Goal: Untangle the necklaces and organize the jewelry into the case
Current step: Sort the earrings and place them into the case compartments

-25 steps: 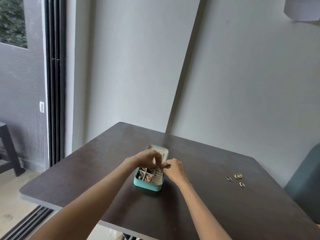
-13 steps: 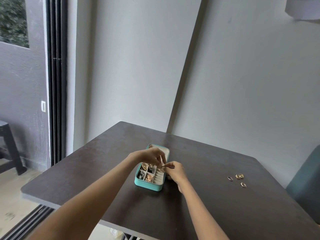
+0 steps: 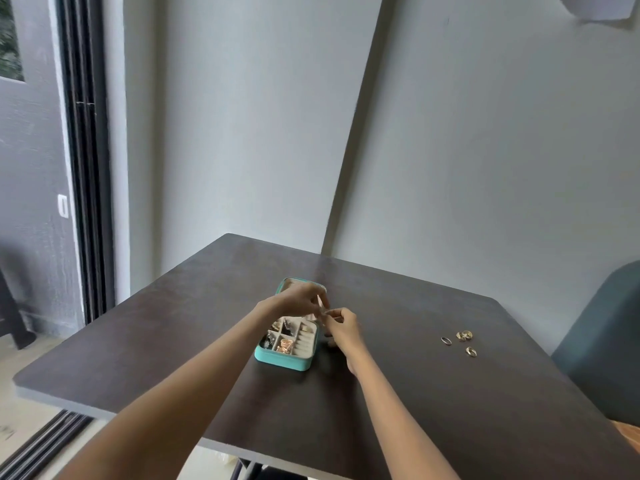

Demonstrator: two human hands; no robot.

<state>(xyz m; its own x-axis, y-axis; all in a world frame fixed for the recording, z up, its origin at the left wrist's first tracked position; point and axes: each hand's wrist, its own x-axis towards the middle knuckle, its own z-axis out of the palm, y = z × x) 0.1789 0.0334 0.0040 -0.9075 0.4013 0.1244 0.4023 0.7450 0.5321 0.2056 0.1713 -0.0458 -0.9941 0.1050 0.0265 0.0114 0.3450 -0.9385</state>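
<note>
A small teal jewelry case [image 3: 282,361] lies open on the dark table [image 3: 433,393], its cream compartments holding gold and dark pieces. Above its far half my left hand [image 3: 300,301] and my right hand [image 3: 341,323] meet fingertip to fingertip and pinch something tiny and thin between them; it is too small to name. My left hand hides the case's lid area. Several gold rings [image 3: 463,336] lie loose on the table to the right, apart from the case.
The table stands in a corner against grey walls. A sliding door frame [image 3: 86,168] is at the left, with a dark stool [image 3: 10,306] beyond it. A blue-grey chair back [image 3: 602,341] rises at the table's right edge.
Both hands have lifted slightly off the case and shifted a little to the right, uncovering more of the compartments. The rings have not moved.
</note>
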